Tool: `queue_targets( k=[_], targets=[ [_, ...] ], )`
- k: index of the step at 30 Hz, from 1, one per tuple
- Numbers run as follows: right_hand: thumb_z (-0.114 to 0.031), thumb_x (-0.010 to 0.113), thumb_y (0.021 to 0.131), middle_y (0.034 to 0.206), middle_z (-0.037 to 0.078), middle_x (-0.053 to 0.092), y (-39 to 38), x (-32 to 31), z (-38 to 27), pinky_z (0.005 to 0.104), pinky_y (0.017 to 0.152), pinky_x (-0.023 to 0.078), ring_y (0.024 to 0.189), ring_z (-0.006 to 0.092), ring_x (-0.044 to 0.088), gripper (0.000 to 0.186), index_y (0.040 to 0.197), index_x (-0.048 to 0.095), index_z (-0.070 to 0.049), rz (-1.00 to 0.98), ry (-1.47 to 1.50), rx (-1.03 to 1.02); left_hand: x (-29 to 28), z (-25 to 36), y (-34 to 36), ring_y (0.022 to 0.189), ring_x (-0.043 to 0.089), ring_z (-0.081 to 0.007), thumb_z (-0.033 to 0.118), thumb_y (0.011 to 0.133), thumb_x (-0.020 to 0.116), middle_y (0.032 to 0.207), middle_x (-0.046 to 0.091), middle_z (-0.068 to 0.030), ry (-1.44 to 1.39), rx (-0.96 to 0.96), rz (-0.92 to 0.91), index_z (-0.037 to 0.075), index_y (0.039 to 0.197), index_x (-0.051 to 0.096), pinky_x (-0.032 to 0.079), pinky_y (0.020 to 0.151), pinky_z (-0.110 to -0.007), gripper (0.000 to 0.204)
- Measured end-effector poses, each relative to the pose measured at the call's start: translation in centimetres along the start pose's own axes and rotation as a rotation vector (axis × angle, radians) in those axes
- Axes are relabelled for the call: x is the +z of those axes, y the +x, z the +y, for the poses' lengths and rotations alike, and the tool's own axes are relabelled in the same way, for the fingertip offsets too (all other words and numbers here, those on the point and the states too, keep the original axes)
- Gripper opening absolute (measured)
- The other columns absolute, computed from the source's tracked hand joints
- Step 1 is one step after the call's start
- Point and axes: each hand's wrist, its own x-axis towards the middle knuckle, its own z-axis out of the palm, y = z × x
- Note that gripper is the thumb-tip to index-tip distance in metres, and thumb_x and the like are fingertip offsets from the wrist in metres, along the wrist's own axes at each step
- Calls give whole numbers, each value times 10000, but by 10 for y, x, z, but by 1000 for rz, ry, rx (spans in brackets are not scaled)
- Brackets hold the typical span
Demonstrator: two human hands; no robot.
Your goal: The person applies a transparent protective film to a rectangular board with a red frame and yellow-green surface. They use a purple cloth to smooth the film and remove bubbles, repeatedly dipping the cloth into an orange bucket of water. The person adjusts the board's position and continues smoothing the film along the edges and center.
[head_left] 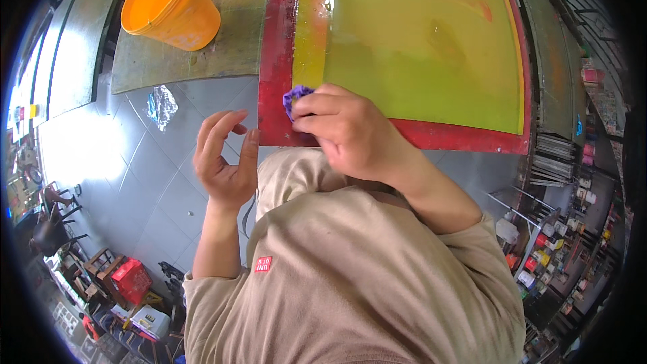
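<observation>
A red-bordered screen printing frame (278, 40) lies in front of me, with yellow-green mesh (418, 54) inside it. Along the left inner side of the mesh runs a wet yellow strip (310, 47). My right hand (347, 128) pinches a crumpled purple cloth (295, 98) at the frame's near left corner, over the border and the yellow strip. Just left of that corner, my left hand (226, 162) is held up with its fingers curved and apart, holding nothing.
An orange bucket (202, 20) stands on a worn board (232, 34) left of the frame. Clear crumpled plastic (162, 106) lies on the grey tiled floor (155, 182). At lower left sit a red bag (131, 280) and a white box (151, 321). Several containers crowd shelving at right.
</observation>
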Motion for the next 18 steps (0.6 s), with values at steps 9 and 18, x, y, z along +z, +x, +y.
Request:
queue_targets(
  k=[9,18],
  targets=[
    [104,593,685,939,118,659,-7,-12,12,362,747,520,856,286,624,191,838,666,17,21,-63,24,28,16,12,1078,531,-292,127,799,673,1148,586,-163,267,-6,-137,32,1116,632,382,928,-390,333],
    [69,568,714,918,107,645,-64,-70,16,385,741,495,849,290,599,166,833,662,2,150,-272,179,54,54,8,1372,208,-386,586,801,599,1472,313,-177,720,-49,-385,130,1296,549,133,1018,-639,675]
  ],
)
